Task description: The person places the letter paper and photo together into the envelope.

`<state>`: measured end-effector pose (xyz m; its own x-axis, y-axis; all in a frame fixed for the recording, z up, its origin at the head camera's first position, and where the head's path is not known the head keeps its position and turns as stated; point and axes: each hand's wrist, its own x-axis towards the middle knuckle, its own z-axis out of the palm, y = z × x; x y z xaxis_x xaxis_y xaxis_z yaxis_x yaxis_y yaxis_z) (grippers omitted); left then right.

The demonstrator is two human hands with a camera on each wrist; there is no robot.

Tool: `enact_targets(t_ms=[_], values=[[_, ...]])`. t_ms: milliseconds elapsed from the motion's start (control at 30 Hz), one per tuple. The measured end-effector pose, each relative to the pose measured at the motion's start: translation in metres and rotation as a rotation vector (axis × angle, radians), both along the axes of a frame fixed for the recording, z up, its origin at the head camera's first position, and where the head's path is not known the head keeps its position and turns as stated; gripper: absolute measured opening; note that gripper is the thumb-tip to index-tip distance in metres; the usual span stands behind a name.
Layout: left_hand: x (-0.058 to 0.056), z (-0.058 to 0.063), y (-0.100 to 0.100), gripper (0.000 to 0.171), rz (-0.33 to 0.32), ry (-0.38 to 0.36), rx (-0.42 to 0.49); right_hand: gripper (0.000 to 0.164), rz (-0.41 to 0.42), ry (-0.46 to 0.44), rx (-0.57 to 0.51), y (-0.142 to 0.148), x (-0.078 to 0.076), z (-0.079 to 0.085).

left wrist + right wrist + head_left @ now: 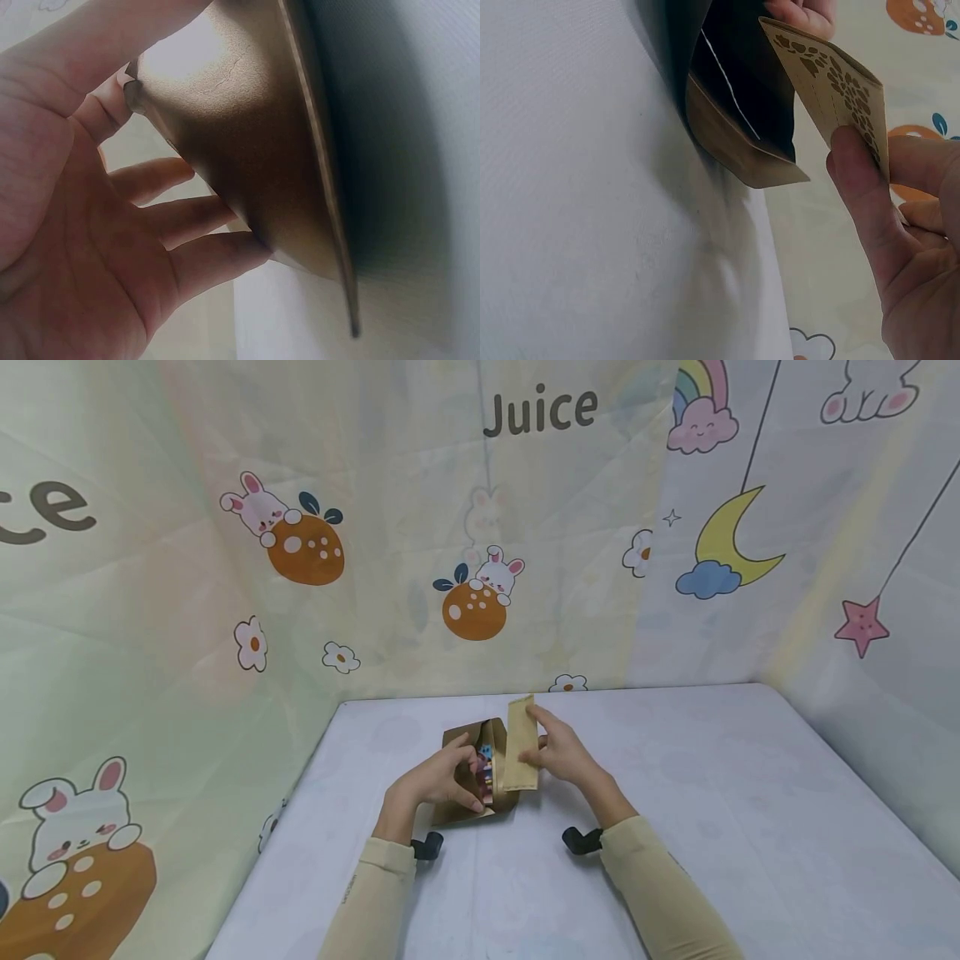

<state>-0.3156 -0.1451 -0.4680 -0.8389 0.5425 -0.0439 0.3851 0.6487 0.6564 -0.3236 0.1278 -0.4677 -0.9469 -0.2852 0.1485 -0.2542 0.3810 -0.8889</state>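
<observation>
In the head view a brown paper envelope stands open on the table, a strip of small colourful shapes showing inside. My left hand grips its near-left side, thumb low and fingers over the opening. The left wrist view has the fingers along the edge of its brown paper wall. To the right, my right hand pinches a tan card upright beside the opening. In the right wrist view, a dark brown cut-out-like pattern covers part of the card, held between thumb and fingers.
A white table lies under everything, with its far edge behind the envelope. Printed cloth hangs behind and at the sides. A black band piece sits at each wrist, such as the one by the right sleeve.
</observation>
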Motion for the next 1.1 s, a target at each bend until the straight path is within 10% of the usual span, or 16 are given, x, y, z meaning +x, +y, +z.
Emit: enact_targets(t_ms=[1100], values=[[0.001,0.003,-0.001,0.054,0.014,-0.022,-0.019,0.104,0.143,-0.013,0.095,-0.030,0.010,-0.007]])
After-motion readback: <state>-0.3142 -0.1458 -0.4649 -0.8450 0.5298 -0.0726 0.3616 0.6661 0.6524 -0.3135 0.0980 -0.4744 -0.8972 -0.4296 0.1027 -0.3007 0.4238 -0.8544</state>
